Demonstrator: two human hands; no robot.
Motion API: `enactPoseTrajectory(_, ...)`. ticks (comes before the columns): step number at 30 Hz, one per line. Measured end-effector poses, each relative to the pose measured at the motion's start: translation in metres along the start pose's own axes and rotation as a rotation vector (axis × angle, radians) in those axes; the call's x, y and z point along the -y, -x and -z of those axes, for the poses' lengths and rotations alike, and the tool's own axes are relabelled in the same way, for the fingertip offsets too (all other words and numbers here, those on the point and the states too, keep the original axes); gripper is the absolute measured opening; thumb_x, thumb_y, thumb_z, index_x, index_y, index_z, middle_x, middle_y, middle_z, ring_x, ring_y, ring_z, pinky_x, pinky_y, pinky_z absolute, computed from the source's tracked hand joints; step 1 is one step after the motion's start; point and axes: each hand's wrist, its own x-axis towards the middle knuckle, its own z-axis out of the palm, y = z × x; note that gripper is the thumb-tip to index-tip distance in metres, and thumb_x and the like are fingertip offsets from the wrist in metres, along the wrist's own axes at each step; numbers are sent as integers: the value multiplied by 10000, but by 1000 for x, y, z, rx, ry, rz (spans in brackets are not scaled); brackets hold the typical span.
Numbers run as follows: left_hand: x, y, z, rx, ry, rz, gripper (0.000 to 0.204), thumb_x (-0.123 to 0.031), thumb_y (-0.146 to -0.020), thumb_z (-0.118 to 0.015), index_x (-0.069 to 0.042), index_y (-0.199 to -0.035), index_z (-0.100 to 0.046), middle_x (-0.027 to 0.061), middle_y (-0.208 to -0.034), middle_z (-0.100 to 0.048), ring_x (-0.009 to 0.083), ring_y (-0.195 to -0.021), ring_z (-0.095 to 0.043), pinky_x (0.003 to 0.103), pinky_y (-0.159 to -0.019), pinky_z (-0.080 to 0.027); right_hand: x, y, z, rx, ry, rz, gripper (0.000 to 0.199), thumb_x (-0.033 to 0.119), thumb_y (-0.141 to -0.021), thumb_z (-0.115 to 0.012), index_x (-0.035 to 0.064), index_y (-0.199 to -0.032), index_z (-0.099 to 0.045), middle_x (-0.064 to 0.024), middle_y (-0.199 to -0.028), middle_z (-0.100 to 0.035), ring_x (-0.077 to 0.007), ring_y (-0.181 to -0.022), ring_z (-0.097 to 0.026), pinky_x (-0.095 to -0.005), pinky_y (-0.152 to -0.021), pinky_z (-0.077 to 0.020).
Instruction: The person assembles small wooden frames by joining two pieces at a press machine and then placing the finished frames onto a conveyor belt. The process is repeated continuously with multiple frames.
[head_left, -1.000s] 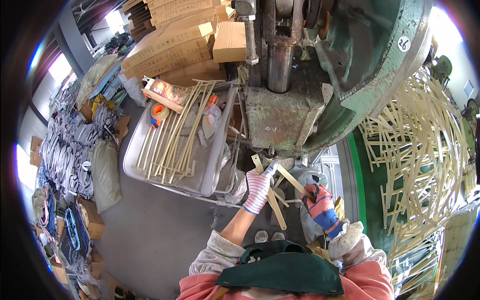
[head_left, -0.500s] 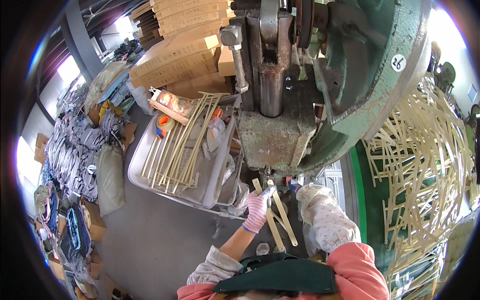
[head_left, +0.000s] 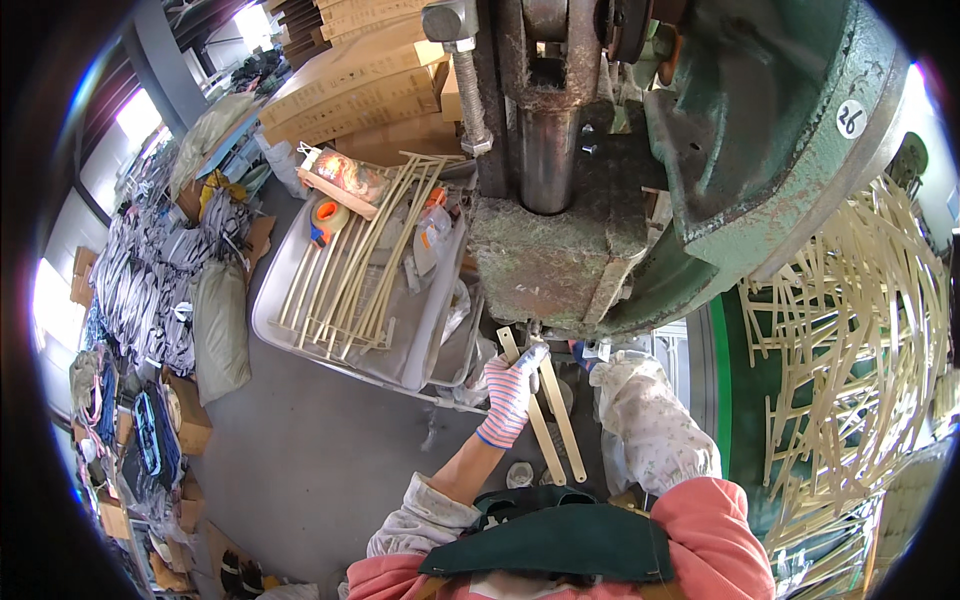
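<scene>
My left hand (head_left: 510,392), in a pink-and-white striped glove with grey fingertips, is closed on two flat cream-coloured strips with holes at their ends. One strip (head_left: 545,440) slants down from beneath the fingers; the other strip (head_left: 565,425) lies close beside it on the right. Their upper ends are just below the head of a green press (head_left: 560,265). My right hand (head_left: 590,352) is at the right under the press head, mostly hidden by a white patterned sleeve cover (head_left: 650,405); only a bit of blue glove shows, and its fingers cannot be made out.
A grey-white plastic bin (head_left: 262,315) on the left carries thin cream bars (head_left: 350,280), a tape roll (head_left: 328,215) and a printed pouch (head_left: 345,177). Cardboard boxes (head_left: 350,90) are stacked behind. A large heap of cream strips (head_left: 850,350) fills the right side.
The two strips have swung closer together, now nearly parallel, with my left hand still on them. The press appears larger and shifted as my view moved. My right hand stays by the press.
</scene>
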Motion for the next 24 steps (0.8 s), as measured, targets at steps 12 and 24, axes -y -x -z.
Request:
enactPoseTrajectory(12,4,-6,5,-12,-21,73,149,-98,-796,-679,-67,-664,-617,-28,-491,-496,53,-396,-398,225,-407,-271,14,-6,14,18,-40,15,267,273,-890,-557,16,-930,-617,-100,-794,-640,-229,-696,-623,-328,-632,-507)
enactPoseTrajectory(24,6,10,39,329,31,-53,280,-206,-936,-496,-70,-1181,-510,-34,-689,-489,45,-489,-427,205,-441,-344,7,-40,-25,16,-490,-61,257,254,-901,-561,15,-987,-604,-75,-846,-637,-194,-732,-617,-303,-655,-504)
